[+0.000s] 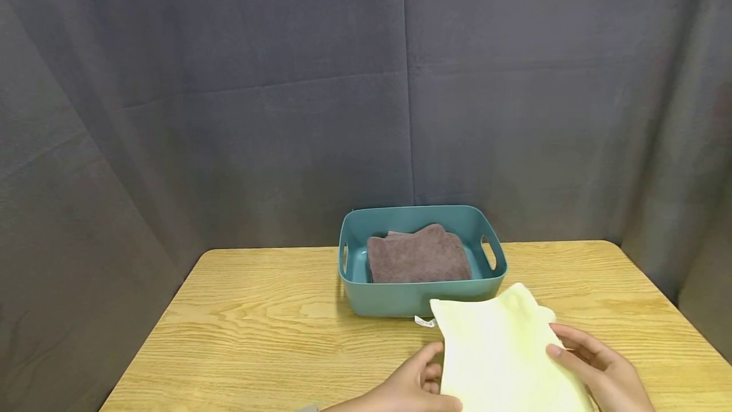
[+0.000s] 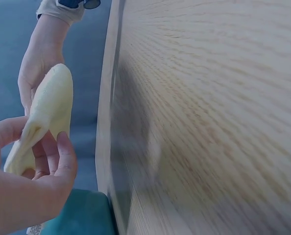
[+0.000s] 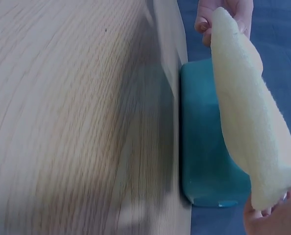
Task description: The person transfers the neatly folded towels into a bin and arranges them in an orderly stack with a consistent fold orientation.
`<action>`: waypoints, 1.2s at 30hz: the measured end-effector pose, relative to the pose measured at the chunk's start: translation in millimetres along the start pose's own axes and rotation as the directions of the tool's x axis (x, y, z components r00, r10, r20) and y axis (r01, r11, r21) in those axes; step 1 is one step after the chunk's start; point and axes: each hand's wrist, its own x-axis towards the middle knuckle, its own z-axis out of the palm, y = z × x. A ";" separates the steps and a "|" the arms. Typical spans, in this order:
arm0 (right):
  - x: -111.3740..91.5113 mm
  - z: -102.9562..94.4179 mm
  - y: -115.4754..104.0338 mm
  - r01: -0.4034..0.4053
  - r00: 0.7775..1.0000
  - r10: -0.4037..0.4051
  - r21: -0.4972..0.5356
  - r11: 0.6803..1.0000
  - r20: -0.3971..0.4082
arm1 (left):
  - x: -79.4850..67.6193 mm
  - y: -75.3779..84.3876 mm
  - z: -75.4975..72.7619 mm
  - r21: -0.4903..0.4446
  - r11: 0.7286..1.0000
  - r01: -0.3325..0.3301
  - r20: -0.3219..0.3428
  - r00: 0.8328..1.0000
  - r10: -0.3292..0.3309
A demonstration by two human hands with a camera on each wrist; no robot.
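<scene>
A folded pale yellow towel (image 1: 497,355) is held up in front of me by both hands, above the table. My left hand (image 1: 414,380) grips its left edge, thumb on the near face and fingers curled behind. On the opposite edge my right hand (image 1: 600,367) pinches the cloth between thumb and fingers. Both wrist views show the towel edge-on, clear of the wood, with its folded layers (image 3: 248,107) between the hands. A small white label (image 1: 425,322) sticks out at the towel's upper left. Just beyond stands a teal basket (image 1: 394,301) with a folded brown towel (image 1: 420,256) inside.
The basket has a handle hole in each end and stands near the back edge of the wooden table (image 1: 257,336). Behind the table hangs a grey curtain (image 1: 286,113), which also closes off both sides.
</scene>
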 end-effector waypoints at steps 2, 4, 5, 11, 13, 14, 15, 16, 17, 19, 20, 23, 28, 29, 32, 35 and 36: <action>-1.4 3.9 -1.2 0.000 1.000 0.000 -0.001 1.000 -0.003 | -3.0 0.0 -2.3 0.001 1.000 0.001 -0.003 1.000 -0.001; -2.9 8.1 -2.5 0.005 1.000 -0.005 0.005 1.000 -0.002 | -5.9 -0.3 -4.3 0.005 1.000 0.007 -0.014 1.000 -0.007; -3.5 10.4 -3.1 0.007 1.000 -0.007 0.013 1.000 -0.001 | -7.2 -0.4 -5.2 0.006 1.000 0.009 -0.019 1.000 -0.009; -4.6 22.7 -7.8 0.030 1.000 -0.030 0.017 0.999 -0.001 | -13.3 -0.6 -8.8 -0.013 1.000 0.001 -0.040 0.999 -0.001; -4.0 25.5 -9.2 0.051 0.999 -0.051 0.014 0.999 -0.001 | -14.7 -0.5 -9.7 -0.028 1.000 -0.010 -0.047 0.999 0.008; -3.9 27.1 -10.0 0.057 0.998 -0.057 0.013 0.998 -0.001 | -15.7 -0.2 -10.2 -0.033 0.999 -0.017 -0.049 0.999 0.016; -3.9 28.9 -10.7 0.061 0.998 -0.061 0.020 0.998 -0.001 | -16.6 -0.1 -10.9 -0.044 0.999 -0.025 -0.051 0.998 0.023; -4.0 30.9 -11.3 0.065 0.998 -0.065 0.024 0.998 0.000 | -17.8 0.1 -11.7 -0.055 0.998 -0.035 -0.050 0.998 0.032; -4.0 32.9 -11.8 0.066 0.998 -0.066 0.026 0.997 0.002 | -19.2 0.3 -12.6 -0.060 0.997 -0.040 -0.049 0.998 0.037; -4.6 37.0 -12.6 0.061 0.998 -0.062 0.038 0.997 0.009 | -22.4 0.7 -14.9 -0.062 0.997 -0.044 -0.046 0.998 0.041; -4.7 38.7 -12.8 0.066 0.998 -0.067 0.035 0.997 0.010 | -24.0 1.2 -16.1 -0.062 0.997 -0.045 -0.045 0.998 0.043; -4.0 43.5 -13.9 0.075 0.997 -0.075 0.021 0.997 0.017 | -28.5 2.0 -19.8 -0.064 0.997 -0.050 -0.039 0.998 0.048; -3.6 49.1 -15.8 0.085 0.996 -0.086 0.031 0.996 0.034 | -33.4 3.6 -23.3 -0.072 0.995 -0.065 -0.044 0.997 0.062; -3.6 50.2 -16.2 0.086 0.995 -0.087 0.038 0.996 0.038 | -34.4 4.0 -23.7 -0.074 0.995 -0.065 -0.048 0.997 0.061; -4.2 53.5 -17.2 0.093 0.995 -0.095 0.049 0.994 0.040 | -36.9 4.9 -24.9 -0.061 0.997 -0.055 -0.064 0.997 0.051; -5.3 55.8 -18.0 0.107 0.994 -0.108 0.030 0.994 0.029 | -38.8 6.1 -25.6 -0.034 0.999 -0.029 -0.096 0.995 0.026; -5.6 56.5 -18.2 0.110 0.994 -0.110 0.025 0.994 0.026 | -39.4 6.7 -25.5 -0.021 1.000 -0.019 -0.107 0.994 0.016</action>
